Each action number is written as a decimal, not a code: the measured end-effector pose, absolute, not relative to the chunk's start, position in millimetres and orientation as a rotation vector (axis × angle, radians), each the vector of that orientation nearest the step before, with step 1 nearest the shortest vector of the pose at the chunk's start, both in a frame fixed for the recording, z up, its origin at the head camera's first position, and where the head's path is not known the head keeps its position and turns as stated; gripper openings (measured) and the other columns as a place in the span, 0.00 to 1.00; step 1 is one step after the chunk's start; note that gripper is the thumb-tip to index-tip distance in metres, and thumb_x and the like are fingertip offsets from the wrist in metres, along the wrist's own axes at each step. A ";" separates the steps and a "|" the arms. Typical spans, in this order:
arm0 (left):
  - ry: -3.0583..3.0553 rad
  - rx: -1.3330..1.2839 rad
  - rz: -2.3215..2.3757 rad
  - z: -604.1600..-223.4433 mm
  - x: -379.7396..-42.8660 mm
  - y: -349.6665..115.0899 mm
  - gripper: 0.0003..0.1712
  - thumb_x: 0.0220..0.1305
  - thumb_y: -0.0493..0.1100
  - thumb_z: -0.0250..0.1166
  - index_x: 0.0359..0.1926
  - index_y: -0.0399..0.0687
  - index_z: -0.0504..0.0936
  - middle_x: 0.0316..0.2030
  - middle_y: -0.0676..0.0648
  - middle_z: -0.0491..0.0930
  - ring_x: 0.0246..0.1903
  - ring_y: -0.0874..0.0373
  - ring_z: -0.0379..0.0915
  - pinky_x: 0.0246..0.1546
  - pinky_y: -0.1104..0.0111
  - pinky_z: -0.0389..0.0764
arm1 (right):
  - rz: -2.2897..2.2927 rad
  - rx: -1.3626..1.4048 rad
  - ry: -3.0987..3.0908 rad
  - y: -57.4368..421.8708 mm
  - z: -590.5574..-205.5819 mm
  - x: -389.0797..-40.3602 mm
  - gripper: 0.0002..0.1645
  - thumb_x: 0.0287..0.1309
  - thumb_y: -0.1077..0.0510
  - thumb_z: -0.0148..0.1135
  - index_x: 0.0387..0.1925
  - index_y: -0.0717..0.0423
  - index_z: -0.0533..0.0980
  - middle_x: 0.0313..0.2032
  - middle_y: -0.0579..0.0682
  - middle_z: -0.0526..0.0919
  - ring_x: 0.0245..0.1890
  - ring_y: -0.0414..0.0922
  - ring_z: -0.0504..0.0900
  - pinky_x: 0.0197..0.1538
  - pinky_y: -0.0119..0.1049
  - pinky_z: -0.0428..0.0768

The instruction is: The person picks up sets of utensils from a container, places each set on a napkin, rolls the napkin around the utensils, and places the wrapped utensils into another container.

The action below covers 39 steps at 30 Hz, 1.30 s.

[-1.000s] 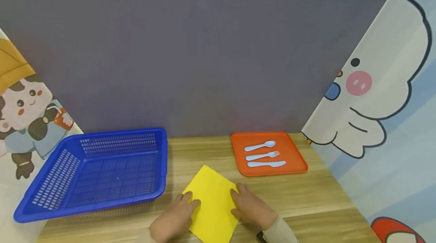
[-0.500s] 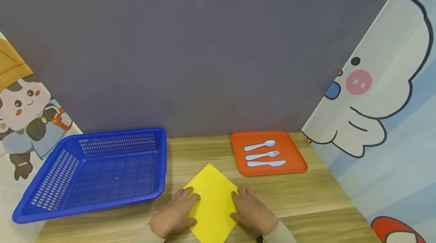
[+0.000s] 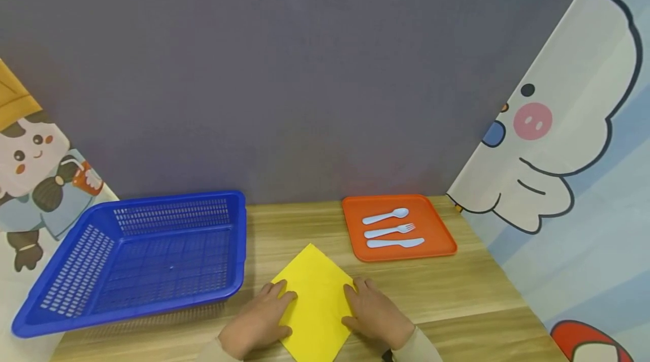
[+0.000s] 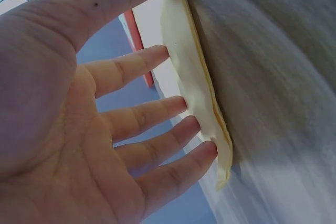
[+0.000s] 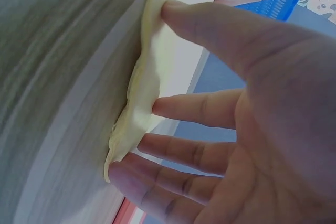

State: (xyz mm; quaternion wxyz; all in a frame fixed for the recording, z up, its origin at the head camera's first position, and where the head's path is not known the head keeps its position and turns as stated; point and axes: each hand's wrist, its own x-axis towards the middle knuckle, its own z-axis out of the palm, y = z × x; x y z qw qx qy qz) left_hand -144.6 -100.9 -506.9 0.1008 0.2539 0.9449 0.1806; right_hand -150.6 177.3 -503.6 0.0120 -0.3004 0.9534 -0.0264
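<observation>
The left hand (image 3: 258, 318) rests its fingertips along one side of a folded yellow sheet (image 3: 316, 303), its fingers spread and nearly straight. Across from it, the right hand (image 3: 377, 314) touches the other side likewise; neither grips it. The sheet lies cornerwise on the desk (image 3: 289, 226) between them. Beyond the left hand sits a blue basket (image 3: 167, 260); beyond the right, an orange tray (image 3: 434, 229) carries a pale spoon (image 3: 384, 217), fork (image 3: 388, 232) and knife (image 3: 396, 243).
</observation>
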 end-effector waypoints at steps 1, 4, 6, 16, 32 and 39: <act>2.790 0.748 0.530 -506.8 -144.4 -100.8 0.36 0.55 0.51 0.75 0.62 0.45 0.76 0.67 0.33 0.66 0.63 0.33 0.63 0.55 0.39 0.73 | -0.077 -0.943 2.975 177.7 -504.2 -151.5 0.34 0.54 0.42 0.73 0.51 0.63 0.75 0.46 0.58 0.74 0.44 0.53 0.74 0.41 0.41 0.81; 2.792 0.751 0.523 -504.5 -143.8 -99.7 0.34 0.57 0.51 0.73 0.62 0.44 0.76 0.67 0.33 0.66 0.63 0.32 0.64 0.55 0.38 0.72 | -0.077 -0.933 2.972 179.6 -505.2 -155.0 0.35 0.55 0.42 0.72 0.53 0.64 0.75 0.46 0.58 0.75 0.44 0.53 0.75 0.43 0.42 0.82; 2.810 0.772 0.500 -502.1 -145.0 -98.0 0.33 0.58 0.51 0.72 0.62 0.43 0.76 0.66 0.33 0.67 0.62 0.33 0.66 0.55 0.39 0.73 | -0.089 -0.911 2.964 181.2 -503.4 -158.3 0.35 0.57 0.42 0.71 0.54 0.65 0.75 0.45 0.57 0.76 0.43 0.52 0.76 0.44 0.43 0.81; 2.844 0.967 0.366 -480.5 -169.3 -58.6 0.30 0.65 0.53 0.68 0.62 0.42 0.78 0.63 0.39 0.73 0.61 0.43 0.70 0.57 0.53 0.76 | -0.175 -0.949 3.114 209.7 -488.5 -194.2 0.10 0.62 0.58 0.68 0.30 0.55 0.74 0.25 0.45 0.70 0.25 0.42 0.72 0.24 0.34 0.74; 2.849 1.266 0.305 -485.6 -216.0 29.3 0.13 0.72 0.46 0.61 0.52 0.49 0.81 0.59 0.47 0.75 0.60 0.54 0.70 0.49 0.68 0.80 | -0.168 -0.632 3.116 282.2 -482.5 -312.1 0.08 0.62 0.66 0.66 0.28 0.54 0.77 0.28 0.48 0.80 0.28 0.44 0.81 0.26 0.37 0.78; 2.784 1.156 0.152 -486.5 -221.9 45.4 0.26 0.76 0.49 0.54 0.69 0.42 0.70 0.70 0.43 0.65 0.68 0.47 0.61 0.58 0.63 0.76 | -0.112 -0.567 3.157 296.8 -489.5 -344.3 0.04 0.61 0.65 0.68 0.37 0.59 0.80 0.30 0.51 0.78 0.31 0.49 0.81 0.30 0.42 0.81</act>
